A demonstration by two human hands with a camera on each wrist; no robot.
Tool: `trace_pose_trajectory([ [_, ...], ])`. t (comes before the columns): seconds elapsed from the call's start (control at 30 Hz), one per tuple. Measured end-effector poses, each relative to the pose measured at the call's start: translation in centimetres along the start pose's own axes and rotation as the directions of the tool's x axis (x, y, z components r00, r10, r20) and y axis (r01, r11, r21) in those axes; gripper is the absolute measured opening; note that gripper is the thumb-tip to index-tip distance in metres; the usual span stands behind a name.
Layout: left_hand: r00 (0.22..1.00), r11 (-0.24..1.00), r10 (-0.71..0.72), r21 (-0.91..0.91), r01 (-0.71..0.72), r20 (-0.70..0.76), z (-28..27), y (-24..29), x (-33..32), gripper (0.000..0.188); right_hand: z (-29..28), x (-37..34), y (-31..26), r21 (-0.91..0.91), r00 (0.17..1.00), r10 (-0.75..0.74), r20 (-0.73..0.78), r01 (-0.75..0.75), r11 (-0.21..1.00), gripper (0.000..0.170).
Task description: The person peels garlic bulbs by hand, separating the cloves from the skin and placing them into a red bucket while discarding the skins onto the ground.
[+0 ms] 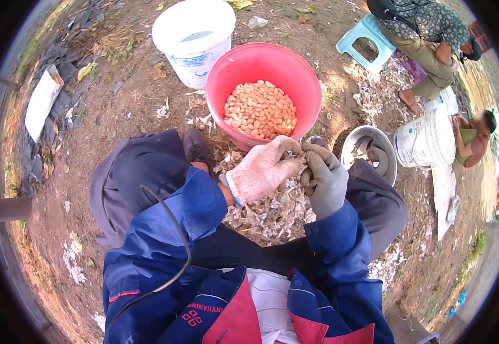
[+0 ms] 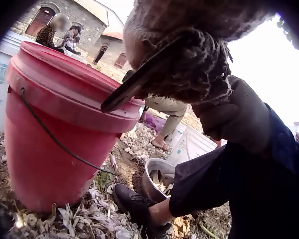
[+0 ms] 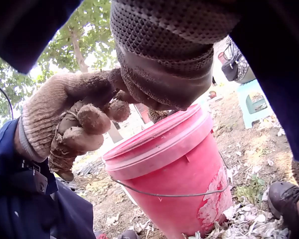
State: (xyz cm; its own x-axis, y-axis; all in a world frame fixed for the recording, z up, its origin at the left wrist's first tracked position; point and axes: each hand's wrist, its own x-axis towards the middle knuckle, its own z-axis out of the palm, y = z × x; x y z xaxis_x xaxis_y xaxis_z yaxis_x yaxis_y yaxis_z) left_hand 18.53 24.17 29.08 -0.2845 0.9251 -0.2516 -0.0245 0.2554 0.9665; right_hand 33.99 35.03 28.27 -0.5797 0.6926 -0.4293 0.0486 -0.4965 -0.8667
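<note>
My left hand (image 1: 264, 170), in a pale knitted glove, pinches a small husk-covered piece of garlic (image 1: 303, 162) over my lap. Meeting it fingertip to fingertip, my right hand (image 1: 326, 179) in a grey coated glove grips the same piece with curled fingers. A dark, narrow blade-like strip (image 2: 144, 74) juts out under the left hand in the left wrist view; which hand holds it I cannot tell. Just ahead stands a pink bucket (image 1: 218, 74) partly filled with peeled garlic cloves (image 1: 260, 109). Papery garlic skins (image 1: 269, 218) lie heaped below the hands.
A white bucket (image 1: 198, 63) stands behind the pink one. By my right knee sits a metal basin (image 1: 391, 166) with scraps inside. To the right are another white bucket (image 1: 427, 137), a light-blue stool (image 1: 368, 43) and two people. A white sheet (image 1: 43, 103) lies far left.
</note>
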Motion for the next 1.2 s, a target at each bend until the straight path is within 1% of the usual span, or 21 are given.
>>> trace_pose_trajectory([
  [0.07,1.000,1.000,-0.001,-0.002,0.001,-0.009,0.0,-0.1,0.1,0.036,0.3,-0.3,-0.2,-0.101,0.999,-0.027,-0.029,0.024,0.995,0.032],
  [0.13,0.994,0.990,0.107,0.094,-0.106,-0.006,0.0,-0.8,0.3,0.039,0.0,0.0,0.1,-0.097,0.999,-0.031,-0.012,0.030,0.995,0.032],
  [0.17,0.994,0.990,0.106,0.095,-0.105,-0.006,-0.1,-1.0,0.4,0.039,-0.1,0.1,0.3,-0.092,0.999,-0.036,0.005,0.037,0.995,0.032],
  [0.2,0.989,0.978,0.148,0.150,-0.146,-0.006,-0.1,-1.1,0.4,0.040,-0.2,0.2,0.4,-0.091,0.999,-0.036,0.004,0.037,0.995,0.032],
  [0.23,0.982,0.961,0.190,0.204,-0.185,-0.004,-0.1,-1.1,0.4,0.040,-0.3,0.2,0.5,-0.074,0.999,-0.040,0.020,0.041,0.996,0.032],
  [0.37,0.977,0.952,0.212,0.224,-0.211,0.020,-0.2,-0.8,0.3,0.041,-0.5,0.3,1.0,-0.010,0.998,-0.061,0.031,0.062,0.998,0.031],
  [0.4,0.970,0.935,0.243,0.260,-0.239,0.019,-0.1,-1.1,0.3,0.041,-0.5,0.4,1.1,-0.010,0.998,-0.061,0.031,0.061,0.998,0.031],
  [0.43,0.962,0.917,0.273,0.297,-0.267,0.020,0.0,-1.2,0.4,0.040,-0.4,0.4,1.2,0.048,0.999,-0.041,0.026,0.039,0.998,0.030],
  [0.47,0.962,0.917,0.273,0.297,-0.266,0.021,0.0,-1.2,0.3,0.040,-0.3,0.5,1.3,0.106,1.000,-0.020,0.022,0.017,0.994,0.030],
  [0.5,0.956,0.890,0.292,0.358,-0.281,0.024,0.2,-1.0,0.1,0.040,-0.4,0.6,1.5,0.107,1.000,-0.019,0.021,0.017,0.994,0.030],
  [0.53,0.950,0.860,0.311,0.417,-0.294,0.030,0.3,-1.0,0.0,0.040,-0.6,0.7,1.7,0.147,0.999,0.002,0.043,-0.008,0.989,0.030],
  [0.57,0.950,0.860,0.310,0.417,-0.295,0.031,0.3,-1.0,0.1,0.040,-0.7,0.8,1.8,0.187,0.998,0.021,0.066,-0.033,0.982,0.029],
  [0.63,0.948,0.886,0.313,0.343,-0.313,0.058,0.1,-1.3,0.3,0.040,-0.5,0.7,1.7,0.196,0.999,0.019,0.050,-0.029,0.980,0.029],
  [0.77,0.942,0.873,0.325,0.360,-0.331,0.079,0.0,-1.6,0.3,0.040,-0.4,0.8,1.8,0.203,0.999,0.035,0.024,-0.039,0.978,0.029],
  [0.8,0.936,0.853,0.345,0.391,-0.345,0.073,0.0,-1.5,0.3,0.040,-0.4,0.7,1.9,0.203,0.999,0.035,0.023,-0.039,0.978,0.029],
  [0.87,0.929,0.832,0.364,0.424,-0.358,0.069,0.0,-1.0,0.1,0.040,-0.4,0.6,2.0,0.159,1.000,0.022,0.014,-0.024,0.987,0.028],
  [0.93,0.962,0.857,0.265,0.440,-0.269,0.072,0.0,-0.4,-0.1,0.040,-0.6,0.7,2.0,0.130,1.000,0.014,0.020,-0.017,0.991,0.027],
  [1.0,0.963,0.849,0.257,0.459,-0.264,0.079,0.1,-0.4,-0.2,0.039,-0.7,0.6,2.0,0.102,1.000,0.007,0.026,-0.009,0.995,0.027],
  [1.07,0.965,0.841,0.248,0.476,-0.258,0.084,0.0,-0.3,-0.2,0.039,-0.5,0.5,1.8,-0.001,1.000,0.012,-0.028,-0.012,1.000,0.029],
  [1.13,0.958,0.817,0.253,0.500,-0.287,0.135,-0.1,-0.2,0.1,0.037,-0.4,0.5,1.9,-0.021,0.999,0.009,-0.037,-0.009,1.000,0.030],
  [1.2,0.953,0.819,0.262,0.488,-0.302,0.150,-0.2,-0.2,0.2,0.035,-0.4,0.6,1.8,-0.043,0.999,0.005,-0.044,-0.007,0.999,0.031],
])
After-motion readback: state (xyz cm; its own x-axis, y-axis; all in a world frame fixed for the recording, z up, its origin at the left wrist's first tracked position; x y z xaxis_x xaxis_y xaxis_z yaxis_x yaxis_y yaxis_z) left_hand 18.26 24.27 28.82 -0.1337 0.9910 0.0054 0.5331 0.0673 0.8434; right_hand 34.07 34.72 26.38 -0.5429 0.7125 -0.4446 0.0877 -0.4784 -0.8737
